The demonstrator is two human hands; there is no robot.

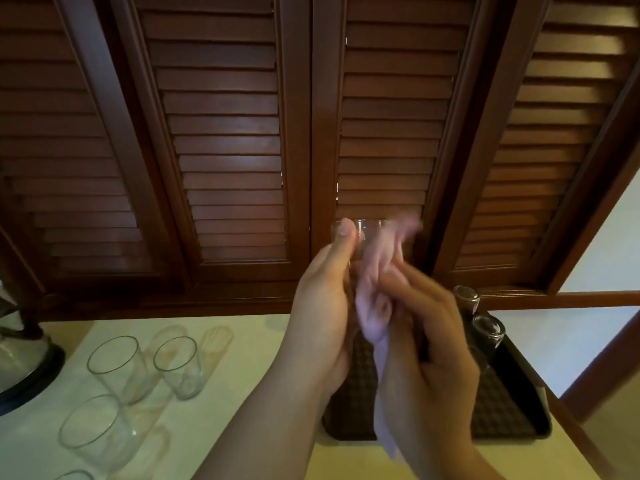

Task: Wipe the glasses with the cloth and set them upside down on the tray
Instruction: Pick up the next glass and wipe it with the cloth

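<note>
My left hand (pixel 325 306) grips a clear glass (pixel 367 233) held up in front of me, thumb near its rim. My right hand (pixel 429 341) holds a pale pink cloth (pixel 374 306) pressed against and into the glass; the cloth is blurred and its tail hangs down between my wrists. Three upright clear glasses (pixel 114 365) (pixel 178 365) (pixel 95 434) stand on the counter at the left. Two glasses (pixel 467 299) (pixel 488 332) stand upside down on the dark woven tray (pixel 512 414) at the right, behind my right hand.
Dark wooden louvred shutters (pixel 225 133) fill the wall behind the pale counter (pixel 194 427). A round dark-based object (pixel 27 372) sits at the far left edge. Another glass rim (pixel 74 475) shows at the bottom left. The counter's right edge runs just beyond the tray.
</note>
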